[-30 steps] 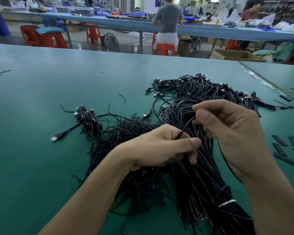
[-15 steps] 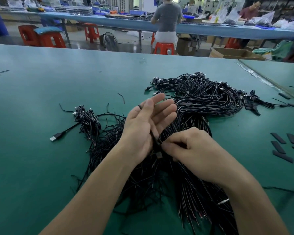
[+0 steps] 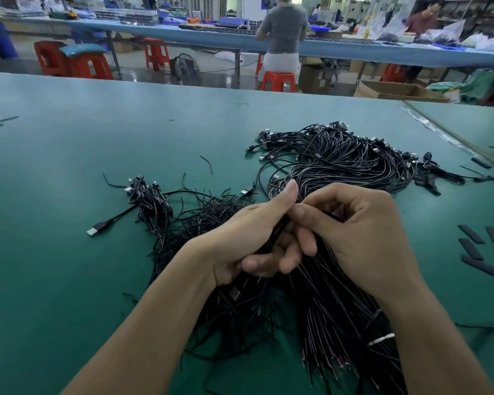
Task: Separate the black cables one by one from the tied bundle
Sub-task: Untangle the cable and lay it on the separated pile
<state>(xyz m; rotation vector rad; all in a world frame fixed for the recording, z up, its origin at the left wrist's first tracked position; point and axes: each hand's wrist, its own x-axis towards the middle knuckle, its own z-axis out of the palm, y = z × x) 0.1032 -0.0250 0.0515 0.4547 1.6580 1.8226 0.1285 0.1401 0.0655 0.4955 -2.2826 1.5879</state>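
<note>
Green tabletop (image 3: 69, 266), frame centre: left grip (image 3: 254, 232) clenched on black cables (image 3: 276, 230); right grip (image 3: 362, 232) pinches one cable (image 3: 332, 215). Best: pull slowly along tied bundle (image 3: 340, 295).

One wide-angle camera, worn on the person's head, looks forward and down across the green desk (image 3: 69, 252), close over the left hand (image 3: 248, 238) and right hand (image 3: 362, 232) at the black cables (image 3: 340, 166) mid-frame; beyond the desk's far edge it takes in a distant blue desk (image 3: 354, 49).
</note>
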